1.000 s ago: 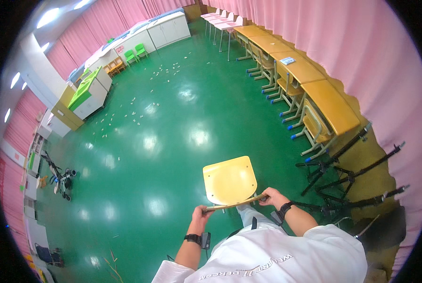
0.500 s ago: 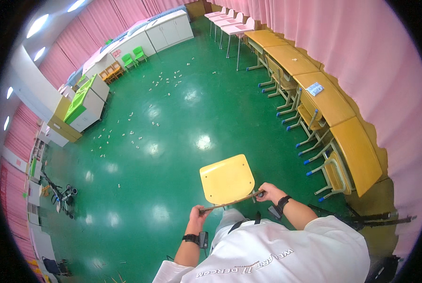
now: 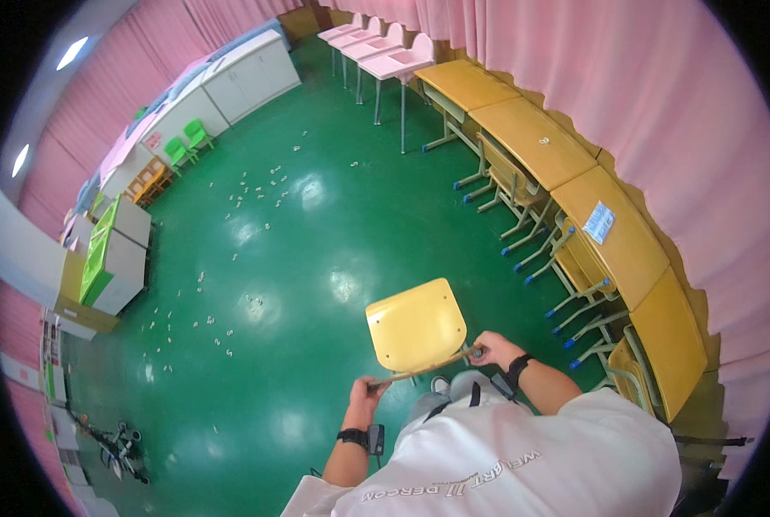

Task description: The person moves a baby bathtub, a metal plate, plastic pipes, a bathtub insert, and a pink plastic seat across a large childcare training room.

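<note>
Between my arms is a chair with a yellow seat (image 3: 417, 324), its backrest (image 3: 426, 368) turned toward me and seen edge-on from above. My left hand (image 3: 367, 393) is closed round the left end of the backrest. At the other end, my right hand (image 3: 492, 349) grips the backrest too. Both wrists carry black straps with small dark devices. Most of the chair's legs are hidden under the seat, so I cannot tell whether they touch the floor.
Along the right wall runs a row of wooden desks (image 3: 531, 138) with chairs pushed in, one bearing a blue-and-white packet (image 3: 599, 222). Pink tables (image 3: 395, 64) stand beyond. Small pale pieces (image 3: 267, 227) lie scattered on the green floor (image 3: 316, 414). A stroller-like frame (image 3: 120, 448) is at left.
The desks, pink tables and scattered pieces have shifted closer in the view as I move forward. The chair stays before me, with both hands still on its backrest.
</note>
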